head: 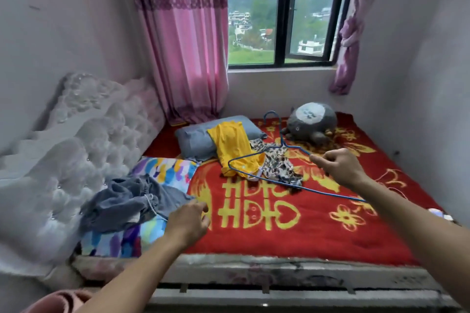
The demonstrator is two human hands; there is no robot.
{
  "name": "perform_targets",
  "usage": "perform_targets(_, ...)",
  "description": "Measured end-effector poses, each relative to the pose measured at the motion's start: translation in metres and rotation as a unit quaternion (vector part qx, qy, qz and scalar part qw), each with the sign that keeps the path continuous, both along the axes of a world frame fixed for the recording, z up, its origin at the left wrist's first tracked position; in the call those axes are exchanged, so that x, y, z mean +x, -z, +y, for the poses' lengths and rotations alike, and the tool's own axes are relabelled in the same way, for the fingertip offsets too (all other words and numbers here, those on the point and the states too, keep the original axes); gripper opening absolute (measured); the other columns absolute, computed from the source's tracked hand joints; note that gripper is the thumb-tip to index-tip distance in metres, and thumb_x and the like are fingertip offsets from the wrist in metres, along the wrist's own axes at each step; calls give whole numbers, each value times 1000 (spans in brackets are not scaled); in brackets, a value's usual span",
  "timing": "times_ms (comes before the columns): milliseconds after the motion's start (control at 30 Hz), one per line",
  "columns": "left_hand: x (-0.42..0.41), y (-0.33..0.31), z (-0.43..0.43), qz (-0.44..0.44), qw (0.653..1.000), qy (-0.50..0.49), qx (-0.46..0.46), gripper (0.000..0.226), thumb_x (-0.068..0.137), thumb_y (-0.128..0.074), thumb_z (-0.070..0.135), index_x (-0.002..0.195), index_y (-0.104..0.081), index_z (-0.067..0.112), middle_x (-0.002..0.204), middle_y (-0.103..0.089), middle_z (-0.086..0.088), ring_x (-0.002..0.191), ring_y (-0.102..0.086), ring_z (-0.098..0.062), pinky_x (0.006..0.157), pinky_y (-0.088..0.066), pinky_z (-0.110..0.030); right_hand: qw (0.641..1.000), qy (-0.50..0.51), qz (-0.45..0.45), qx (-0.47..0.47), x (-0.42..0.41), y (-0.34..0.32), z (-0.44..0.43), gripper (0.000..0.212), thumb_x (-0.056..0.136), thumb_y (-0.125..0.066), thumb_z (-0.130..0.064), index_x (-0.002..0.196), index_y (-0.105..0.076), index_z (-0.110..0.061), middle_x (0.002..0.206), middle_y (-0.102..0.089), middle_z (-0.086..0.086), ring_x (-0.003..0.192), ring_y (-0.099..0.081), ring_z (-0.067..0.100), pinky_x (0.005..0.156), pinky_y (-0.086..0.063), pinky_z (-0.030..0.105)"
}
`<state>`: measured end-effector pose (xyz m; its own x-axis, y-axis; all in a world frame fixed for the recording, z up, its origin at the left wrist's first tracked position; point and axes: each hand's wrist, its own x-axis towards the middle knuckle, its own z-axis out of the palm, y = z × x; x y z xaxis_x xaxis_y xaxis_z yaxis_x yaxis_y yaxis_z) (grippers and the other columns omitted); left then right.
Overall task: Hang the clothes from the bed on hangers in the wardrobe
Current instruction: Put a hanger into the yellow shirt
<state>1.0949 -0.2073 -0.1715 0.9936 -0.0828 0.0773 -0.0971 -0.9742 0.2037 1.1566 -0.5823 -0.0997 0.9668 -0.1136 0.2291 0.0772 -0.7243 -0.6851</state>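
**A:** Three garments lie on the bed (279, 241): a grey garment (122, 203) on the patterned pillow (165, 170), with a yellow top (232, 147) and a leopard-print piece (277, 162) further in. Which first?

**B:** The grey one, I judge, since the left hand (189, 221) is nearest. Take it by the waistband so it falls straight, then bring the blue hanger (254, 155) across.

**A:** And its fingers (203, 207)?

**B:** Loosely curled, slightly apart, holding nothing, just beside the grey cloth. Contact I can't tell. The right hand (340, 168) pinches the wire shoulder between thumb and fingertips, over the leopard-print piece.
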Motion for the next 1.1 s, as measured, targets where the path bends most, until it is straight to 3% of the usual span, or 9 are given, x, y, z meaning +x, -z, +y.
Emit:
perform_targets(200, 105, 25, -32, 75, 994, 72, 19, 31, 92, -48, 34, 119, -57, 22, 119, -59, -1, 103, -59, -23, 78, -48, -34, 992, 105, 69, 30, 42, 49, -49, 46, 83, -69, -45, 56, -66, -8, 50, -64, 4, 52, -63, 27, 54, -49, 37)
perform_targets(333, 158, 60, -67, 129, 986, 107, 22, 29, 93, -46, 32, 118, -58, 21, 113, -60, -1, 96, -60, -23, 70, -46, -33, 980, 168, 104, 39, 70, 92, -88, 41, 85, -70, -40, 56, -67, -11, 49, -62, 3, 47, -59, 20, 52, -47, 35)
perform_targets(467, 204, 94, -97, 170, 978, 118, 13, 25, 90, -45, 34, 108, -61, 27, 111, -61, 5, 95, -61, -21, 77, -52, -38, 967, 208, 140, 51, 116, 141, -120, 41, 85, -70, -35, 53, -63, -12, 45, -57, -3, 48, -52, 16, 52, -35, 31)
perform_targets(633, 281, 137, -122, 220, 970, 97, 31, 25, 91, -47, 35, 110, -61, 27, 110, -60, 7, 96, -60, -17, 80, -53, -37, 951, 225, 195, 87, 208, 218, -145, 26, 89, -64, -30, 69, -70, -15, 51, -60, -1, 47, -57, 8, 50, -41, 27)
perform_targets(700, 312, 151, -130, 237, 966, 90, 49, 25, 91, -46, 35, 110, -61, 25, 111, -60, 5, 96, -60, -17, 80, -52, -36, 945, 227, 218, 89, 249, 243, -152, 27, 90, -61, -31, 72, -71, -14, 53, -61, -2, 53, -60, 15, 55, -44, 31)
perform_targets(833, 359, 175, -147, 286, 957, 41, 32, 22, 91, -46, 32, 105, -61, 24, 104, -63, 4, 91, -60, -19, 68, -49, -33, 942, 218, 249, 61, 334, 277, -160, 29, 90, -56, -39, 69, -67, -23, 71, -70, 5, 79, -66, 32, 66, -49, 37)
perform_targets(967, 387, 209, -158, 327, 945, 6, -1, 18, 89, -44, 26, 98, -58, 20, 91, -64, 3, 84, -61, -20, 73, -53, -37, 955, 208, 214, 5, 415, 302, -150, 30, 93, -53, -40, 94, -73, -17, 96, -71, 17, 93, -63, 40, 71, -46, 38)
perform_targets(1100, 414, 265, -154, 354, 935, -14, 2, 20, 89, -44, 26, 102, -59, 20, 93, -65, 3, 88, -61, -22, 72, -52, -35, 964, 183, 191, -12, 466, 360, -135, 26, 95, -53, -33, 105, -71, -17, 104, -70, 18, 98, -63, 40, 78, -47, 41)
